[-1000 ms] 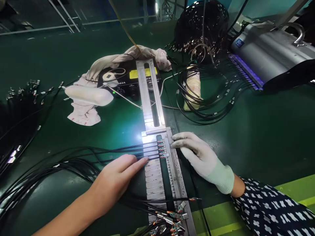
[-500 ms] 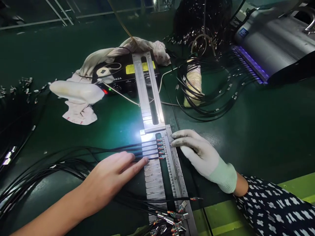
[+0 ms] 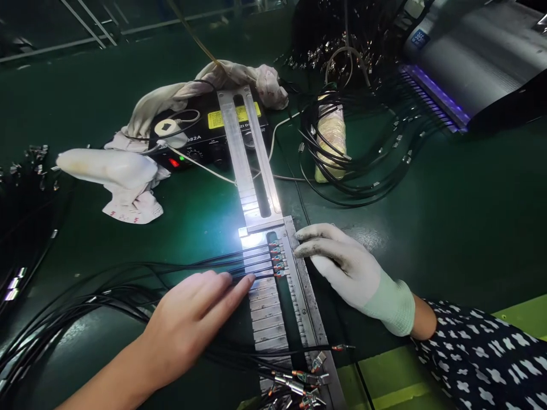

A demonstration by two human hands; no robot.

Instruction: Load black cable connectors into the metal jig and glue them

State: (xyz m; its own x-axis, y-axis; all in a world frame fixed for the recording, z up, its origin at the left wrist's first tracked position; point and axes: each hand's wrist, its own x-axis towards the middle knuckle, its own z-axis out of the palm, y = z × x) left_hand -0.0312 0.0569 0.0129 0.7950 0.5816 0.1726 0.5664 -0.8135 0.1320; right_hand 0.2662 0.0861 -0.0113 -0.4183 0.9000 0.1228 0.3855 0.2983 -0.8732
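My bare left hand (image 3: pixel 188 319) lies over several black cables (image 3: pixel 213 263) at the left side of a slotted metal jig (image 3: pixel 267 313). Its fingers are bent round the lowest cable, and the thumb tip touches the jig's slats. Stripped ends with small metal connectors (image 3: pixel 278 265) cross the jig's gap to its right rail (image 3: pixel 304 310). Beside that rail is my right hand (image 3: pixel 350 273) in a white and pale green glove. Two of its fingers are stretched out and slightly apart, with their tips at the rail's edge; the thumb side is partly hidden.
A slotted metal plate (image 3: pixel 252 159) rises behind the jig, beside a bright light. Further back stand a black control box (image 3: pixel 205 148) draped with cloth and a grey machine (image 3: pixel 474 68) with a violet glow. Loose connectors (image 3: pixel 294 384) lie across the jig's near end.
The view has shifted slightly, so the background sits a little further left. Both hands keep nearly the same places at the jig, and the cables look unmoved.
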